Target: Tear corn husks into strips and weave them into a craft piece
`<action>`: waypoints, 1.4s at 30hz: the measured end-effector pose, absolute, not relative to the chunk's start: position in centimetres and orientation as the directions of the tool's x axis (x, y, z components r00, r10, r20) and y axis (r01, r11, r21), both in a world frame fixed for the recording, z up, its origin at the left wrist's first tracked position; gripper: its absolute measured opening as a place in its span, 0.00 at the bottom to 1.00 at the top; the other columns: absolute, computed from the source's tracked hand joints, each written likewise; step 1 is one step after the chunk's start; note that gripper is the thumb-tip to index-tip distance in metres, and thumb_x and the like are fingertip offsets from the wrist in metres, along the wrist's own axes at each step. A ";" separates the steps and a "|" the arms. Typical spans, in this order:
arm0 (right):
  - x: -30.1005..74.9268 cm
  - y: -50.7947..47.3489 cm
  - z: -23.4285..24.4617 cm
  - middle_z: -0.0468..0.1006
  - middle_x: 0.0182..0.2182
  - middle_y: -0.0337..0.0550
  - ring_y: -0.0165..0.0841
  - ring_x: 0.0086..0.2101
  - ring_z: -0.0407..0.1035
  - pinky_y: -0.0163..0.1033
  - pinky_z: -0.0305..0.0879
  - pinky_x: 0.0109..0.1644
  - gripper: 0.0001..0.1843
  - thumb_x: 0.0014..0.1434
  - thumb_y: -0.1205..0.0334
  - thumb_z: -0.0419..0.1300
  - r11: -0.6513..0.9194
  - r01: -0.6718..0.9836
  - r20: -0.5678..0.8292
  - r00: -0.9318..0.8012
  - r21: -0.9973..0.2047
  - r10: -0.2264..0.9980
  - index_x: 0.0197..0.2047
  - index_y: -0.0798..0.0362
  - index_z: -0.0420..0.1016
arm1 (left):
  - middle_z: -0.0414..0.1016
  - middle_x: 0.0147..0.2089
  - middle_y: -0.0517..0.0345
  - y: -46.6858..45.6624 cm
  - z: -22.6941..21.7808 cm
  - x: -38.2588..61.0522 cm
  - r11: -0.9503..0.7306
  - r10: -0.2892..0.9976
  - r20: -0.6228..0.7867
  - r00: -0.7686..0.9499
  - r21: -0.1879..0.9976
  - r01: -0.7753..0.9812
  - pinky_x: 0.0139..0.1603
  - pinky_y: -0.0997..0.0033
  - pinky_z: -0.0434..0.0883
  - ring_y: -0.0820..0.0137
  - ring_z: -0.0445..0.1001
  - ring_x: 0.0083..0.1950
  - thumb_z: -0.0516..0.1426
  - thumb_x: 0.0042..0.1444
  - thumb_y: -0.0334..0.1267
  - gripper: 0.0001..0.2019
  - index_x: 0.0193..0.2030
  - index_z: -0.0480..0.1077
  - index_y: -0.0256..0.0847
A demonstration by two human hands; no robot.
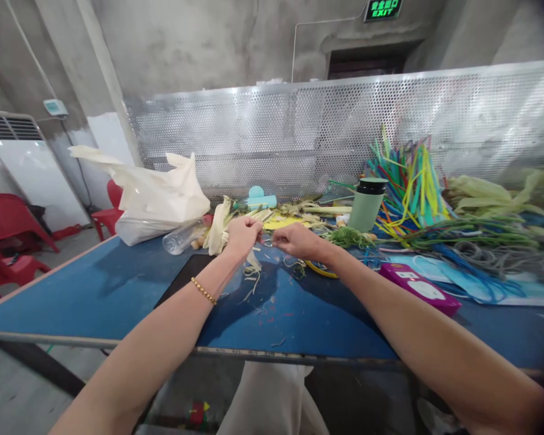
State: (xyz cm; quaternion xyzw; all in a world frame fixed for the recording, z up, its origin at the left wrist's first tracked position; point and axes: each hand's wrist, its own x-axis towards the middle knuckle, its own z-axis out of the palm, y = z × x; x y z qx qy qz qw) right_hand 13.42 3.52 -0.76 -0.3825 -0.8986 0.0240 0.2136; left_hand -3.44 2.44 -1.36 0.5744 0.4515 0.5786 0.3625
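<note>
While the blue table (118, 272) fills the middle and lower frame, a perforated metal panel (254, 139) runs right across behind it. Left of centre, a bulging white bag (163, 193); right of centre, a bright bundle of coloured strips (419, 187). And at centre frame, close quarters! The left hand (243, 234) has its fingers curled into a pinch, the right hand (301, 240) its fingertips drawn in just beside; whether either grips a strand, I cannot tell. Pale husk (218, 228) lies just left of the left hand, thin shreds (252, 266) below it. Fine work, by the look of it: I'd say light fingertip pressure, hands close and short, even pulls would spare thin fibres. Now the writing: on the magenta box (417, 289), lower right, nothing legible; upper right, a glowing green sign (382, 9), 2 rows, Chinese characters above, EXIT below.
</note>
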 end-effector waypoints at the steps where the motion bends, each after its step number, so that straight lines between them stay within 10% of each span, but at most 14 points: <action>1: 13.4 3.3 -0.6 0.78 0.25 0.44 0.29 0.27 0.67 0.33 0.55 0.31 0.10 0.54 0.68 0.56 0.719 0.678 0.384 -0.629 -0.154 0.676 0.32 0.58 0.80 | 0.67 0.17 0.62 2.5 -1.4 -3.5 -0.362 0.919 0.386 -0.077 0.907 0.216 0.25 0.74 0.62 0.75 0.67 0.19 0.55 0.51 0.29 0.09 0.21 0.66 0.36; 7: 13.5 1.5 1.4 0.79 0.26 0.41 0.28 0.25 0.66 0.33 0.51 0.30 0.13 0.57 0.67 0.55 0.744 0.665 0.466 -0.641 -0.060 0.610 0.36 0.53 0.82 | 0.71 0.20 0.57 2.7 -1.2 -4.0 -0.395 0.837 0.546 -0.032 0.644 0.656 0.33 0.71 0.64 0.71 0.70 0.27 0.53 0.51 0.30 0.08 0.24 0.70 0.37; 14: 14.2 2.4 1.6 0.80 0.27 0.42 0.29 0.28 0.67 0.34 0.53 0.32 0.11 0.56 0.68 0.56 0.797 0.604 0.595 -0.632 -0.022 0.496 0.33 0.55 0.81 | 0.72 0.24 0.55 2.1 -1.5 -3.5 -0.544 0.789 0.556 0.261 0.437 0.716 0.32 0.69 0.60 0.71 0.65 0.27 0.54 0.48 0.27 0.08 0.25 0.74 0.35; 26: 16.0 3.9 1.2 0.74 0.22 0.40 0.26 0.23 0.61 0.33 0.55 0.27 0.17 0.49 0.51 0.64 0.613 0.357 0.442 -0.454 -0.705 0.773 0.31 0.60 0.79 | 0.71 0.24 0.59 1.1 -0.5 -3.9 -0.459 0.815 0.362 0.452 0.879 0.124 0.27 0.73 0.57 0.78 0.60 0.25 0.64 0.45 0.39 0.09 0.29 0.76 0.35; 36: 14.0 2.9 0.5 0.57 0.14 0.31 0.22 0.19 0.49 0.33 0.44 0.23 0.17 0.46 0.52 0.64 0.508 0.425 0.387 -0.341 -0.749 0.857 0.19 0.57 0.68 | 0.63 0.20 0.63 1.8 -1.0 -3.7 -0.391 0.875 0.407 0.261 0.914 -0.113 0.24 0.75 0.50 0.80 0.54 0.21 0.63 0.44 0.40 0.11 0.23 0.69 0.35; 42: 12.9 3.0 -0.4 0.65 0.17 0.35 0.24 0.21 0.55 0.33 0.50 0.25 0.10 0.47 0.59 0.61 0.596 0.442 0.441 -0.409 -0.670 0.799 0.23 0.58 0.74 | 0.60 0.20 0.65 2.1 -0.8 -4.0 -0.488 0.867 0.498 -0.003 0.850 0.201 0.24 0.74 0.53 0.77 0.55 0.23 0.59 0.48 0.36 0.08 0.23 0.66 0.37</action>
